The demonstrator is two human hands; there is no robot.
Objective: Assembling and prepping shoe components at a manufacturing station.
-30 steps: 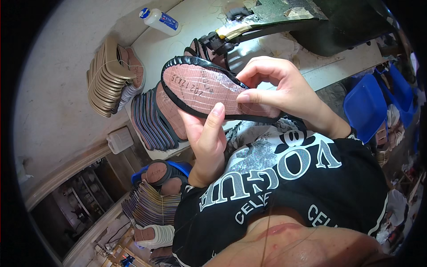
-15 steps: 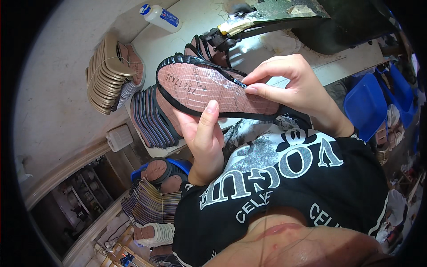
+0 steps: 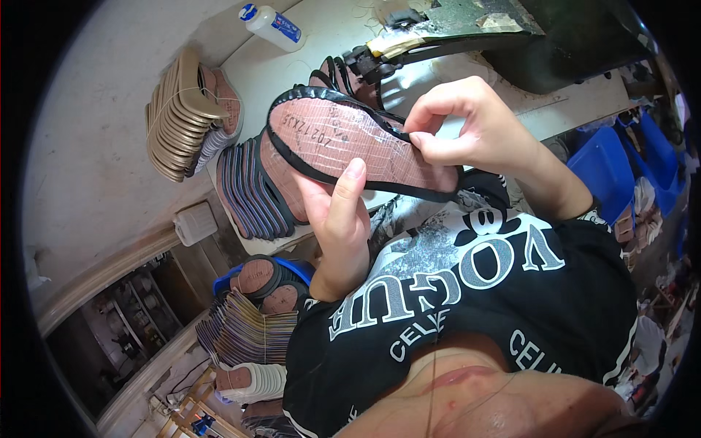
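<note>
A brown shoe insole [image 3: 318, 135] with a glossy black edging strip is held up in front of my chest, tilted, its marked brown face toward me. My left hand [image 3: 339, 215] grips its near long edge, thumb lying on the brown face and the other fingers hidden beneath. At the far edge, toward the insole's right end, my right hand [image 3: 467, 124] pinches the black edging between thumb and forefinger. Behind the insole, several more black-edged insoles [image 3: 342, 77] lie on the white worktable [image 3: 321, 22].
Left of my hands stand a stack of dark insoles [image 3: 247, 191] and a tied bundle of gold ones [image 3: 177, 120]. A white bottle [image 3: 270, 28] is at the back. A machine arm [image 3: 445, 36] reaches over the table. Blue chairs [image 3: 604, 171] stand at right, more insole stacks [image 3: 244, 328] lower left.
My right hand has shifted slightly right along the black edging, its pinch tighter over the strip. The insole has moved a little to the right in the picture; my left hand keeps its grip.
</note>
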